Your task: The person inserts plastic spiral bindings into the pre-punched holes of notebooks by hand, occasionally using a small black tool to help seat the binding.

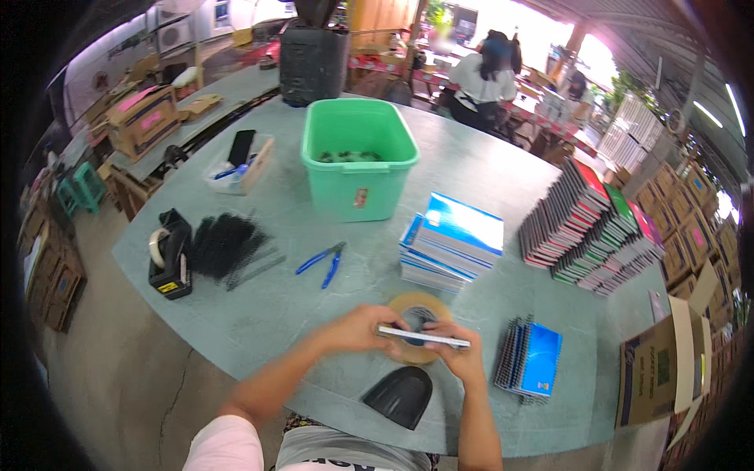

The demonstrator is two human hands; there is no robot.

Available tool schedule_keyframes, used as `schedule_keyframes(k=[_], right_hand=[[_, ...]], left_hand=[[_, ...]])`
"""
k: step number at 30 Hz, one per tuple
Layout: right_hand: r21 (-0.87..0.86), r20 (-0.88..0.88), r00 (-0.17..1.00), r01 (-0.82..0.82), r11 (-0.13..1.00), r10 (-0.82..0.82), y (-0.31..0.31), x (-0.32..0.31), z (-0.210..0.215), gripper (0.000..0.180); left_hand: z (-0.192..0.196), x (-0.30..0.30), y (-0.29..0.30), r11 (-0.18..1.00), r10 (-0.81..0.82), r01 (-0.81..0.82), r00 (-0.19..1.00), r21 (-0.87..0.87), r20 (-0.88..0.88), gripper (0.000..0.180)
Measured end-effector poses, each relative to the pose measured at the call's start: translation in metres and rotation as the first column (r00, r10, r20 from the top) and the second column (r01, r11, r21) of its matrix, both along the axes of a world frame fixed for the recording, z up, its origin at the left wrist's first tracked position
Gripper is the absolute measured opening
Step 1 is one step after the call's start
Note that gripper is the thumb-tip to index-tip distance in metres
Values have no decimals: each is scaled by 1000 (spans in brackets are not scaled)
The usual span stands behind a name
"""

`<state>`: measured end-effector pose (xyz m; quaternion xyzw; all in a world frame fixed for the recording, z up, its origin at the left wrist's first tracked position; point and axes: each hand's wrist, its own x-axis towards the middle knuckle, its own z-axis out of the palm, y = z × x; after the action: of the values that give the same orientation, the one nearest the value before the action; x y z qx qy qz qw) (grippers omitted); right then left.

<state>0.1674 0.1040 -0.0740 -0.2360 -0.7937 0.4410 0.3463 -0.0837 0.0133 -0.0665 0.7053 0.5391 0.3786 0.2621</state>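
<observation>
Both hands grip a thin white spiral-bound notebook edge-on above the grey-green tabletop, over a brown roll of packing tape: left hand clamped on one end, right hand on the other. It looks light, flexible, best held by its edges.

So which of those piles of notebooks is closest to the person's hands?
The small pile of blue spiral notebooks, lying just beside the right hand. The taller blue stack sits farther up the table, and the leaning rows are farthest right.
</observation>
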Motion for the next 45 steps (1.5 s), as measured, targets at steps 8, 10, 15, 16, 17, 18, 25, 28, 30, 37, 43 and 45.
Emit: schedule_keyframes(k=[8,10,15,16,17,18,25,28,30,37,43,45], right_hand=[[-394,-156,986,-15,919,-51,-11,-20,-14,20],[-439,-33,990,106,892,-134,-12,-21,-7,22],[-450,-140,982,51,892,-127,-9,-20,-13,27],[-450,-126,985,52,891,-122,-8,-19,-13,28],[-451,-111,986,63,890,-126,-8,-19,-11,27],[-457,-94,988,68,887,-125,-9,-20,-11,27],[-445,-78,990,68,893,-115,-13,-16,-12,25],[-466,-150,982,29,885,-111,-13,-20,-13,25],[-451,-160,981,29,892,-113,-11,-19,-15,25],[-431,-101,991,33,902,-85,-8,-17,-12,26],[-468,-141,986,14,884,-90,-10,-17,-8,29],[-478,-150,984,14,878,-98,-10,-17,-9,29]], left_hand=[[-57,-141,-59,645,601,-762,453,64,-659,23],[-57,-133,-56,627,716,-760,478,169,-508,20],[-32,-86,-41,690,719,-618,646,377,-256,16],[-30,-73,-41,766,637,-534,709,359,-304,16],[-30,-63,-42,829,550,-444,757,338,-352,15],[-39,-58,-40,856,513,-437,780,276,-358,16],[-53,-104,-40,593,802,-790,562,156,-204,20],[-18,-139,-47,499,843,-844,421,194,-335,21],[8,-135,-50,513,841,-850,470,121,-267,22],[25,11,-38,919,332,-327,943,219,15,18],[17,28,-35,897,384,-374,923,235,5,17],[18,30,-37,876,425,-414,905,247,9,17]])
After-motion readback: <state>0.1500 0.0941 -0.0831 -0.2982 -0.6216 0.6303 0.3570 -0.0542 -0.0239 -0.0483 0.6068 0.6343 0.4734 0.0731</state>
